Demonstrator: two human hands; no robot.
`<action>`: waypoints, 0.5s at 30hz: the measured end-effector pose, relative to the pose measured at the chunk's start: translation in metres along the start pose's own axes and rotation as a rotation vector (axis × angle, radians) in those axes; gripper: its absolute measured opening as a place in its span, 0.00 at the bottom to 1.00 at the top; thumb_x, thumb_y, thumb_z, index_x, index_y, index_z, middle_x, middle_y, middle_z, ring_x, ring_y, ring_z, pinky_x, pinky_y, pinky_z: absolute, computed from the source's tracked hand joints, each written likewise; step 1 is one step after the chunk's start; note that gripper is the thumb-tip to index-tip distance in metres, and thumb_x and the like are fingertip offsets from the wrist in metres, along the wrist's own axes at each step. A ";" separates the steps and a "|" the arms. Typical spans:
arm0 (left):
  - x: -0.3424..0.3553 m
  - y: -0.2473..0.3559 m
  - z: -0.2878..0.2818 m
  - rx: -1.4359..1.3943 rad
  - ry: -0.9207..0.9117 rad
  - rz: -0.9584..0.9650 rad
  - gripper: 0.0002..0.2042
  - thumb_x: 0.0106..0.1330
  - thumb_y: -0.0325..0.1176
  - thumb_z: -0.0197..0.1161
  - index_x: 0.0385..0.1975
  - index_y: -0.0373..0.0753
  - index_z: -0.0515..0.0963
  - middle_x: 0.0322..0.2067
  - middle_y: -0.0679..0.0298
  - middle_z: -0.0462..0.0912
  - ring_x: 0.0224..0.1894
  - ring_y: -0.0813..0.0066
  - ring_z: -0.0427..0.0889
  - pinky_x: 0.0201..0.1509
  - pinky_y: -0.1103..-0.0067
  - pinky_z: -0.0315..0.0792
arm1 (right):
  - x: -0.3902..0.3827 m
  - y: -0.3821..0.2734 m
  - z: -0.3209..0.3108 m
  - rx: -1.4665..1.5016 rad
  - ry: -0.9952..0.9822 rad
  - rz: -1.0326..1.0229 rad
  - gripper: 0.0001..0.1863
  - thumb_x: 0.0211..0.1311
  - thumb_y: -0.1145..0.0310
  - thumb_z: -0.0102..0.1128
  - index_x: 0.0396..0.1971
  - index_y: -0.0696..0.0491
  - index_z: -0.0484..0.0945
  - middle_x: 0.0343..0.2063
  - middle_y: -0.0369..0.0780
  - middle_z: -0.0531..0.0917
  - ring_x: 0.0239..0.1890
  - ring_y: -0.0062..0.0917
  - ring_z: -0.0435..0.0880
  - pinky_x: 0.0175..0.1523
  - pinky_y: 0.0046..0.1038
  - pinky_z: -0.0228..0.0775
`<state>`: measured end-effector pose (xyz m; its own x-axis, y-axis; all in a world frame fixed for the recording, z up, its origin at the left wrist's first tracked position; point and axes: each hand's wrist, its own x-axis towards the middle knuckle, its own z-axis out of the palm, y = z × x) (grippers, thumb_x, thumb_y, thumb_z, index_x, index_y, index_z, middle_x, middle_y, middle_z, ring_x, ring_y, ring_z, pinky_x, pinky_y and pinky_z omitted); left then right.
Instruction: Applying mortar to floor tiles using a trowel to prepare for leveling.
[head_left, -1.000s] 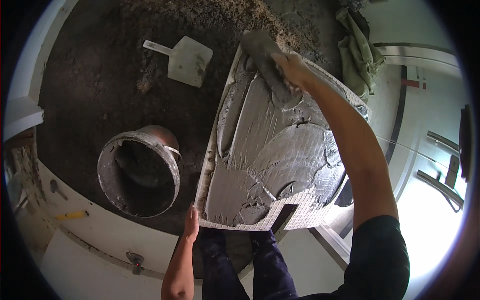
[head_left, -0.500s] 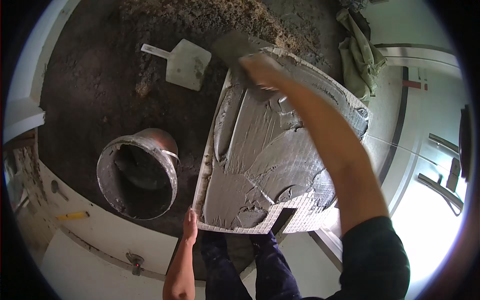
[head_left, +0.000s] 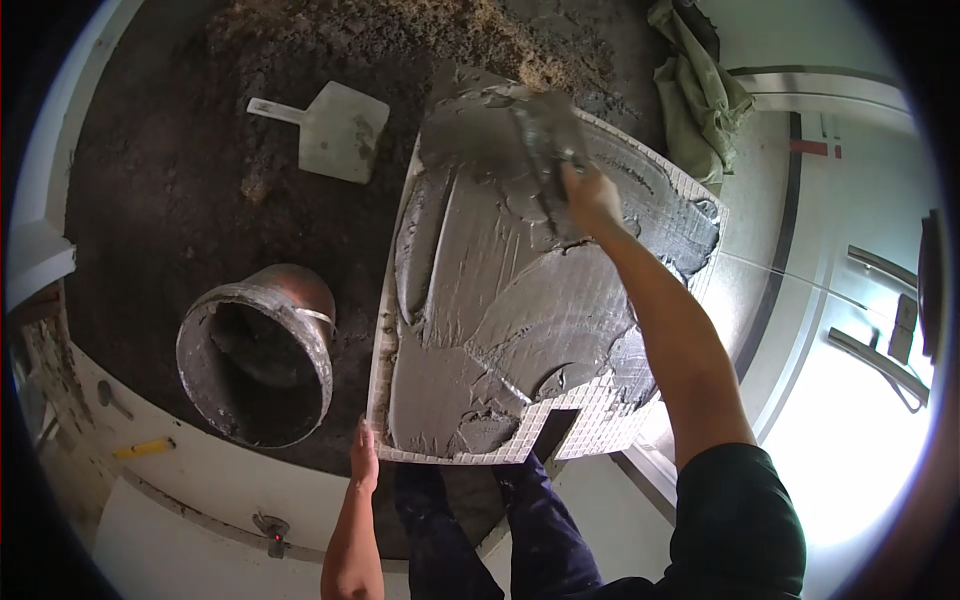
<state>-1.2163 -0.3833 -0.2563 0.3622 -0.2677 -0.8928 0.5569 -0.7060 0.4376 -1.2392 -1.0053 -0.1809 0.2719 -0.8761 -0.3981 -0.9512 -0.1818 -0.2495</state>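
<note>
A large tile (head_left: 612,408) lies back side up before me, its gridded back spread with wet grey mortar (head_left: 530,310). Bare grid shows around a rectangular cut-out at its near edge. My right hand (head_left: 594,202) is closed around the handle of a trowel (head_left: 548,150), a flat metal blade slightly blurred by motion. The blade rests in the mortar toward the far part of the tile. At the tile's near left corner, my left hand (head_left: 365,460) grips the edge; its fingertips are partly hidden.
Left of the tile stands a mortar-crusted bucket (head_left: 255,360), tilted, with dark inside. Beyond it a white scoop (head_left: 340,130) lies on the dark rough floor (head_left: 170,190). A green cloth sack (head_left: 700,100) sits far right. A yellow-handled tool (head_left: 145,448) lies at the left.
My right hand has swept the trowel rightward and slightly nearer, from the far left corner across the mortar. Mortar now covers that far left corner. My left hand stays at the corner.
</note>
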 end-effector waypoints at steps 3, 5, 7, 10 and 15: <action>-0.018 -0.008 0.003 0.127 0.074 0.107 0.34 0.81 0.51 0.46 0.77 0.31 0.55 0.77 0.46 0.55 0.80 0.52 0.53 0.81 0.66 0.47 | -0.011 0.044 -0.032 -0.054 0.048 0.026 0.28 0.72 0.48 0.54 0.53 0.60 0.80 0.47 0.59 0.85 0.53 0.55 0.84 0.59 0.47 0.74; -0.049 -0.016 0.009 0.218 0.171 0.108 0.34 0.81 0.50 0.48 0.76 0.30 0.55 0.77 0.45 0.56 0.80 0.51 0.53 0.81 0.65 0.47 | -0.022 0.045 -0.044 0.108 -0.062 -0.064 0.29 0.71 0.46 0.54 0.53 0.58 0.81 0.48 0.58 0.85 0.52 0.57 0.83 0.58 0.47 0.74; -0.093 -0.025 0.016 0.324 0.193 0.093 0.36 0.79 0.51 0.52 0.76 0.29 0.56 0.76 0.43 0.56 0.79 0.49 0.56 0.81 0.64 0.50 | -0.023 0.031 -0.048 0.130 -0.202 -0.130 0.27 0.71 0.46 0.54 0.54 0.54 0.81 0.48 0.57 0.85 0.52 0.56 0.83 0.58 0.46 0.75; -0.154 -0.030 0.031 0.536 0.022 -0.062 0.44 0.69 0.57 0.63 0.74 0.27 0.58 0.74 0.40 0.59 0.76 0.45 0.61 0.79 0.62 0.56 | 0.022 -0.010 -0.023 0.113 -0.158 -0.350 0.25 0.72 0.48 0.53 0.55 0.52 0.80 0.47 0.55 0.86 0.49 0.48 0.87 0.55 0.45 0.74; -0.211 -0.023 0.076 0.812 -0.185 -0.457 0.67 0.46 0.68 0.77 0.77 0.30 0.47 0.73 0.36 0.58 0.70 0.38 0.68 0.72 0.56 0.67 | 0.125 0.001 -0.049 0.196 -0.091 0.121 0.24 0.73 0.48 0.54 0.42 0.58 0.80 0.27 0.47 0.83 0.33 0.35 0.87 0.34 0.41 0.78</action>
<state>-1.3625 -0.3600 -0.0862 0.0747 0.0968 -0.9925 -0.0998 -0.9896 -0.1040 -1.2134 -1.1370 -0.1873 0.1779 -0.8410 -0.5110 -0.9335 0.0201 -0.3580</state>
